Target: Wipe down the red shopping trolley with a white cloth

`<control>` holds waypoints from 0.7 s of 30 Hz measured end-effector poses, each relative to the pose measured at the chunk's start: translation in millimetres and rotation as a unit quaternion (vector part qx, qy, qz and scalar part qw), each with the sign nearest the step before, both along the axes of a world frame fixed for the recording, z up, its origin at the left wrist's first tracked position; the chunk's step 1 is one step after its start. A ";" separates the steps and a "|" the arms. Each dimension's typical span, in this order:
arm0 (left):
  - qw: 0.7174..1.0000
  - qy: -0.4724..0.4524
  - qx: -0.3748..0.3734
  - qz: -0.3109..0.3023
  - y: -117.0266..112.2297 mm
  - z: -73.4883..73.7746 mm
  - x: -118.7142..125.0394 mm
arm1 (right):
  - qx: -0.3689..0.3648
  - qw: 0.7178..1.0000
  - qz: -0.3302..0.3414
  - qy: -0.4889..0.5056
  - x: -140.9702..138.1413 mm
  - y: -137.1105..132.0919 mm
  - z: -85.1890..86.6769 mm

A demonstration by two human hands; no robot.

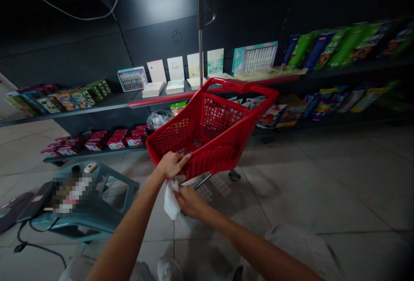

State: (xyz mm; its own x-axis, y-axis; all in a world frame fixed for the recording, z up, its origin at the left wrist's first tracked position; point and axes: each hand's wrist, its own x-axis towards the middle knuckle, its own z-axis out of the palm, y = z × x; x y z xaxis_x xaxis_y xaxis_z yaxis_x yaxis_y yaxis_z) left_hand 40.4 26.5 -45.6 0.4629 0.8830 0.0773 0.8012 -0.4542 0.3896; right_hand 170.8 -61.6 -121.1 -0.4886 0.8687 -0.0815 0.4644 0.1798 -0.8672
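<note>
A small red plastic shopping cart stands tilted on the tiled floor in front of dark store shelves. My left hand grips the near rim of its basket, fingers curled over the edge. Just below, my right hand is closed on a crumpled white cloth, held against the underside of the basket near a metal frame bar. One cart wheel rests on the floor behind.
A teal plastic stool lies at the left with a cable on the floor beside it. Low shelves hold coloured boxes, cards and booklets. A metal pole rises behind the cart. Open tile floor spreads right.
</note>
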 end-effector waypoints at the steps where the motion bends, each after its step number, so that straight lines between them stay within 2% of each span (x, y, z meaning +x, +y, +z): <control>1: 1.000 0.004 0.009 -0.001 -0.9 -0.2 -0.1 | -0.033 0.998 -0.032 0.031 6.1 5.6 0.1; 4: 0.999 0.019 0.038 0.008 -2.9 -0.2 -4.5 | -0.144 0.974 -0.130 0.118 49.1 31.9 6.2; 5: 0.999 0.024 0.044 0.012 -3.2 0.0 -7.1 | -0.157 0.968 -0.148 0.127 70.7 41.8 9.9; 6: 0.998 0.030 0.049 0.017 -3.2 0.3 -9.9 | -0.137 0.971 -0.168 0.105 94.9 51.1 14.0; 8: 0.997 0.043 0.055 0.028 -2.8 1.0 -15.7 | -0.044 0.975 -0.215 -0.043 147.2 67.1 21.6; 10: 0.996 0.055 0.060 0.039 -2.0 2.2 -20.6 | 0.038 0.940 -0.275 -0.196 196.5 78.8 25.4; 13: 0.995 0.062 0.064 0.045 -1.1 3.8 -24.2 | 0.050 0.884 -0.330 -0.327 243.6 90.4 22.7; 14: 0.995 0.062 0.063 0.044 -1.1 4.0 -24.4 | 0.048 0.876 -0.336 -0.342 248.6 93.3 20.8; 16: 0.996 0.058 0.060 0.041 -1.5 3.8 -23.7 | 0.048 0.876 -0.332 -0.347 241.7 98.0 17.7; 18: 0.997 0.050 0.052 0.039 -2.5 2.8 -22.1 | 0.053 0.888 -0.308 -0.337 215.4 100.4 16.9; 21: 0.998 0.037 0.045 0.036 -4.5 1.0 -19.9 | 0.061 0.911 -0.257 -0.316 155.4 95.6 17.7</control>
State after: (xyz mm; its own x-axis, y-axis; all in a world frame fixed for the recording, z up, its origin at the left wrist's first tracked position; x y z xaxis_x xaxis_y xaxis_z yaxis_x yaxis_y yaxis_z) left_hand 20.5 22.0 -44.6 0.4058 0.9051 0.1268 0.8578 -0.4250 0.2889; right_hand 326.2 34.0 -103.4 0.0960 0.9910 -0.0934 0.9141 -0.1249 -0.3859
